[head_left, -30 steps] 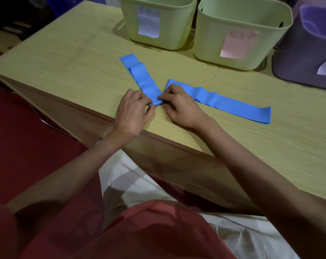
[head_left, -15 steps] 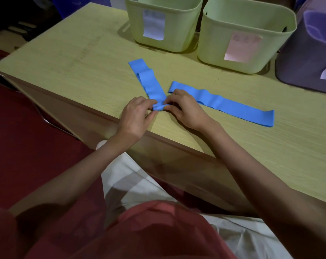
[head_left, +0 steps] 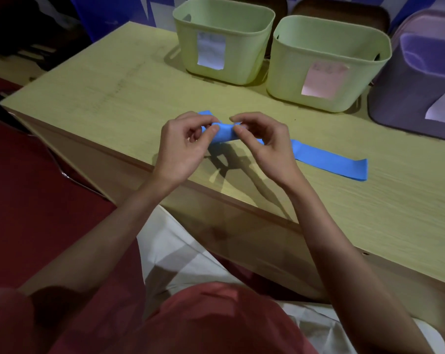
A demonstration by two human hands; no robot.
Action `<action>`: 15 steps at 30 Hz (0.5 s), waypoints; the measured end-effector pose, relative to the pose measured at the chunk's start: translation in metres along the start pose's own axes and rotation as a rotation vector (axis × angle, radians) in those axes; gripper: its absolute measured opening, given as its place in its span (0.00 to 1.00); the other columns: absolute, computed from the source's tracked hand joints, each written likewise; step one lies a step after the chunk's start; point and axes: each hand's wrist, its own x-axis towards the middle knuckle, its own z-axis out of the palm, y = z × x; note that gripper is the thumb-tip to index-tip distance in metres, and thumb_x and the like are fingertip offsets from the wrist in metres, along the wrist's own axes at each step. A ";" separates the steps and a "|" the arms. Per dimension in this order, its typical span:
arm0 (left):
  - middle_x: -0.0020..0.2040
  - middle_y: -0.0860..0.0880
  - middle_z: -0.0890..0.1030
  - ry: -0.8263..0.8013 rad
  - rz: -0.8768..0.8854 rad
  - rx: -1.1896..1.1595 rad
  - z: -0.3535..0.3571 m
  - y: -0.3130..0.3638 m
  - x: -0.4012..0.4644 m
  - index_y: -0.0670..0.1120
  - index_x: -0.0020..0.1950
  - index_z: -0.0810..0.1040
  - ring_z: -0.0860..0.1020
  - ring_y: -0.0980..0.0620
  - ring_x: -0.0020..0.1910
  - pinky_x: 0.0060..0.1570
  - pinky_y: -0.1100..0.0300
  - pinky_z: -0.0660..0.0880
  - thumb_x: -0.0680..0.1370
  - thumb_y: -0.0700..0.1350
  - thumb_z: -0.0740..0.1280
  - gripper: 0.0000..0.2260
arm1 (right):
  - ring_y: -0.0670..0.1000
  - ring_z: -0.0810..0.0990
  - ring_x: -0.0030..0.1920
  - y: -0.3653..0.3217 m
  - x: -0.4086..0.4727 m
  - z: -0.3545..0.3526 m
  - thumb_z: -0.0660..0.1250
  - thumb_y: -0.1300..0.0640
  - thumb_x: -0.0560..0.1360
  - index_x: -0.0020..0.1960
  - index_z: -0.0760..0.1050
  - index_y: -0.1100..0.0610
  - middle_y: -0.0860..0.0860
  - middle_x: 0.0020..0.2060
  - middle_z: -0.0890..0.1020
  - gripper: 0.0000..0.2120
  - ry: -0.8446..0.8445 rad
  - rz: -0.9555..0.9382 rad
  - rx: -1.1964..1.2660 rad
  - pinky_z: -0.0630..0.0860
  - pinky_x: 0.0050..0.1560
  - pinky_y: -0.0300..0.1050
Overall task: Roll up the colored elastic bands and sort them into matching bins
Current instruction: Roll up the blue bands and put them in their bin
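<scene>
Both hands are up off the counter (head_left: 114, 103), working one blue band (head_left: 222, 134) between them. The left hand (head_left: 183, 149) pinches the left end of the small roll with thumb and forefinger curled onto it; the right hand (head_left: 264, 144) pinches the other end the same way, its remaining fingers loosely bent. So each grip is closed on the roll, not wide. The roll hangs just above the counter near the front edge, and a short tail of the same band pokes out behind the left hand. A second band (head_left: 328, 159) lies flat on the counter, running off to the right from behind the right hand.

At the back stand two green bins (head_left: 224, 57) (head_left: 328, 65), each with a paper label, and a purple bin (head_left: 407, 98) at the far right. None of them is blue, so I can't tell from here which bin this band belongs to; the labels are too faint to read.

What could go wrong, as I see it: the roll is held only by its ends, and elastic wants to spring open. If either pinch loosens, the turns will likely slacken and unwind. The loose tail could also roll on crooked, leaving a cone that slips apart. And a misread label would land it in the wrong bin.
</scene>
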 end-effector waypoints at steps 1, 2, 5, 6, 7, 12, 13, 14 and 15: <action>0.39 0.39 0.79 0.003 -0.006 -0.031 -0.001 0.006 0.002 0.45 0.48 0.83 0.72 0.51 0.35 0.38 0.60 0.69 0.74 0.41 0.68 0.06 | 0.43 0.77 0.40 -0.006 0.002 -0.004 0.68 0.62 0.76 0.52 0.80 0.61 0.49 0.38 0.80 0.06 0.023 -0.022 0.015 0.75 0.46 0.40; 0.40 0.38 0.80 0.005 -0.011 -0.066 -0.001 0.012 0.004 0.45 0.48 0.83 0.73 0.49 0.36 0.39 0.57 0.70 0.74 0.41 0.68 0.05 | 0.42 0.77 0.40 -0.013 0.003 -0.007 0.69 0.63 0.75 0.52 0.80 0.61 0.48 0.38 0.80 0.06 0.040 -0.045 0.022 0.75 0.46 0.40; 0.41 0.42 0.83 0.014 -0.040 -0.210 -0.002 0.035 0.008 0.47 0.48 0.83 0.77 0.51 0.40 0.44 0.55 0.74 0.74 0.37 0.69 0.06 | 0.45 0.77 0.40 -0.032 0.005 -0.018 0.70 0.63 0.74 0.50 0.79 0.57 0.52 0.41 0.82 0.06 0.069 -0.111 0.022 0.74 0.44 0.40; 0.40 0.47 0.84 0.018 -0.050 -0.251 -0.002 0.043 0.009 0.48 0.47 0.83 0.77 0.55 0.40 0.44 0.59 0.73 0.74 0.36 0.69 0.08 | 0.46 0.77 0.41 -0.037 0.005 -0.021 0.70 0.63 0.74 0.50 0.79 0.56 0.54 0.43 0.83 0.06 0.079 -0.130 0.024 0.75 0.44 0.42; 0.39 0.52 0.84 0.022 -0.059 -0.285 -0.002 0.050 0.011 0.49 0.47 0.83 0.78 0.59 0.39 0.42 0.64 0.73 0.74 0.35 0.69 0.09 | 0.48 0.78 0.42 -0.042 0.005 -0.025 0.70 0.63 0.73 0.50 0.79 0.55 0.55 0.43 0.83 0.07 0.091 -0.142 0.029 0.75 0.44 0.46; 0.30 0.57 0.80 -0.015 -0.150 -0.437 0.001 0.085 0.022 0.44 0.43 0.83 0.73 0.63 0.30 0.36 0.67 0.68 0.74 0.36 0.70 0.04 | 0.45 0.77 0.42 -0.063 0.004 -0.046 0.70 0.65 0.73 0.51 0.80 0.58 0.51 0.41 0.81 0.07 0.181 -0.187 0.008 0.75 0.44 0.46; 0.29 0.56 0.79 -0.034 -0.165 -0.473 0.003 0.090 0.025 0.45 0.41 0.84 0.71 0.60 0.29 0.35 0.65 0.67 0.74 0.36 0.70 0.05 | 0.44 0.77 0.42 -0.066 0.004 -0.050 0.70 0.64 0.74 0.51 0.79 0.58 0.51 0.40 0.81 0.07 0.206 -0.198 0.000 0.75 0.43 0.43; 0.28 0.55 0.77 -0.053 -0.179 -0.519 0.005 0.096 0.028 0.45 0.39 0.84 0.68 0.58 0.28 0.34 0.63 0.65 0.73 0.36 0.70 0.06 | 0.43 0.77 0.41 -0.069 0.003 -0.054 0.70 0.64 0.74 0.50 0.79 0.58 0.50 0.40 0.81 0.06 0.236 -0.208 -0.012 0.74 0.43 0.39; 0.27 0.53 0.76 -0.075 -0.188 -0.567 0.009 0.101 0.031 0.45 0.37 0.84 0.65 0.55 0.29 0.33 0.63 0.63 0.73 0.35 0.69 0.07 | 0.42 0.77 0.41 -0.072 0.004 -0.058 0.69 0.64 0.74 0.50 0.79 0.57 0.48 0.40 0.81 0.06 0.267 -0.221 -0.030 0.73 0.43 0.37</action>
